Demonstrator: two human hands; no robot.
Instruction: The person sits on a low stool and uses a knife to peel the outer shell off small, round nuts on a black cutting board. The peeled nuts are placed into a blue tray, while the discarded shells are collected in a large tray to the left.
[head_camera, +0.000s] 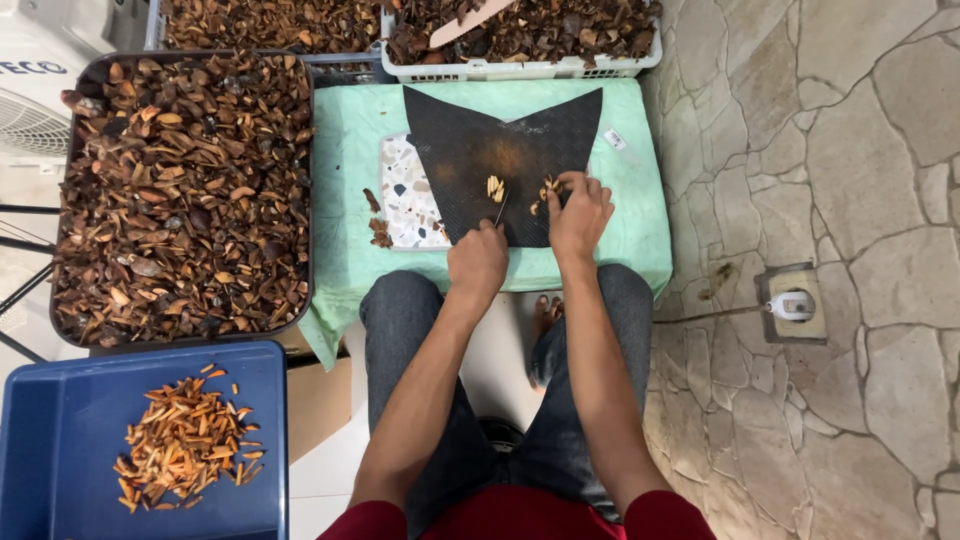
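Black ribbed rubber, a mat (500, 150) cut to a notched shape, lies over a speckled stone tile (405, 195) on a low stand draped in pale green cloth (345, 150); this is where the hands meet in the head view. The left hand (477, 262) is closed in a fist around a thin blade (499, 210) whose tip points away, toward a small cluster of pale slivers (494, 187) lying on the mat. The right hand (578, 212) has its fingertips curled and pinched on a small brown piece (547, 188) just right of the blade, pressing it to the mat.

As for progress, the work looks far from finished. To the left a dark tray (70, 200) is heaped full with brown shells and husk pieces, and two white crates (520, 70) at the far edge hold more of the same. Only a modest pile of orange-tan strips (185, 440) sits in the blue bin (60, 400) at the near left, leaving most of its floor bare.

The piece under the right fingers is small, dark outside and paler where opened; finer detail cannot be made out. A few brown scraps (378, 230) rest on the tile's left edge. Stone paving runs along the right.
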